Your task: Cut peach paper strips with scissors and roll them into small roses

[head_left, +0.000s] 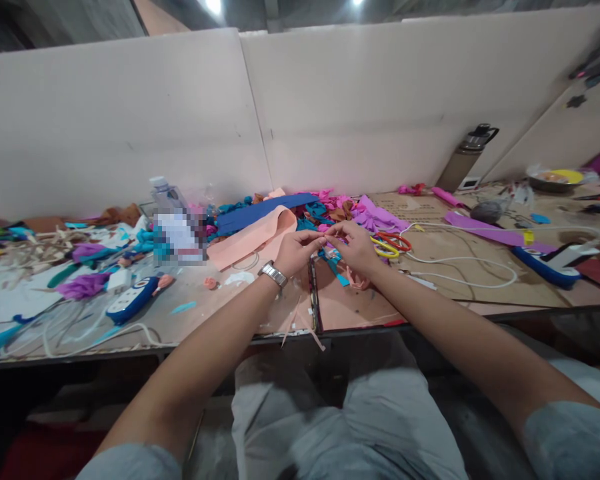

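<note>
My left hand [299, 251] and my right hand [351, 247] meet fingertip to fingertip above the table's middle. Both pinch closed; whatever sits between the fingertips is too small to make out. A watch with a metal band [273, 273] circles my left wrist. Just behind my left hand lies a folded peach strip [250, 241], with a blue strip [265, 212] beyond it. Yellow- and red-handled scissors [393, 244] rest right of my right hand. Below it are peach scraps [356, 279]. A small peach rolled piece [211, 283] lies to the left.
A clear bottle [167, 197] stands at back left. Two blue power strips, one left [133, 300] and one right [545, 267], trail white cables. A dark flask [466, 159] stands against the white partition [355, 100]. Coloured scraps [380, 215] heap along the back.
</note>
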The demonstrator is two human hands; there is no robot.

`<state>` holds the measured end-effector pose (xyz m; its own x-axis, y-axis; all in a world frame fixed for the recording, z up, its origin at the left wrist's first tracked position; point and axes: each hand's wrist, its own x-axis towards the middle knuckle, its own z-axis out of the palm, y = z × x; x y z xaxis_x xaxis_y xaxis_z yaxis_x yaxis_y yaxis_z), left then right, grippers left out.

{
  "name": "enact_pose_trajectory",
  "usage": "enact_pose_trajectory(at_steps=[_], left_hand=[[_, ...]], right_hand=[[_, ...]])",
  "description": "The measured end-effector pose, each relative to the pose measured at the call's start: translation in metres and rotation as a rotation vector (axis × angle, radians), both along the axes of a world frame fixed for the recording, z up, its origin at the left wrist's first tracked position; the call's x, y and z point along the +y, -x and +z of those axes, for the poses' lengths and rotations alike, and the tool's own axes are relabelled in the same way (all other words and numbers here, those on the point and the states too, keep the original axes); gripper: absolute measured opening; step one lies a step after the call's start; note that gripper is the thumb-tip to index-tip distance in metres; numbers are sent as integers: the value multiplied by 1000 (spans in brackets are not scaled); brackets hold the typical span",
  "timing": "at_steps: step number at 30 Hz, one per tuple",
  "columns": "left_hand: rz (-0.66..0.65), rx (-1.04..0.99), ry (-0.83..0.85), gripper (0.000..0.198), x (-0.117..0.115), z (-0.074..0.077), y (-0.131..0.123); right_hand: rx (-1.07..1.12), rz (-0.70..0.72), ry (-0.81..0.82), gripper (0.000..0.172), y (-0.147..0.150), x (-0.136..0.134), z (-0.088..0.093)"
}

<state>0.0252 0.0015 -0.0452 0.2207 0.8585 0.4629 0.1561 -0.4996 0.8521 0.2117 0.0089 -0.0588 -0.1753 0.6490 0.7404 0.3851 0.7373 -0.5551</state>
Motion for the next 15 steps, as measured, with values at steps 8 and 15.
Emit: enact_pose_trajectory(at_steps=[8,15], left_hand=[[-30,9,-30,39,5,-4,2],[-26,20,-76,35,4,-5,1]], right_hand=[[36,17,51,20,0,-2,1],[25,3,71,16,-1,-4,5]])
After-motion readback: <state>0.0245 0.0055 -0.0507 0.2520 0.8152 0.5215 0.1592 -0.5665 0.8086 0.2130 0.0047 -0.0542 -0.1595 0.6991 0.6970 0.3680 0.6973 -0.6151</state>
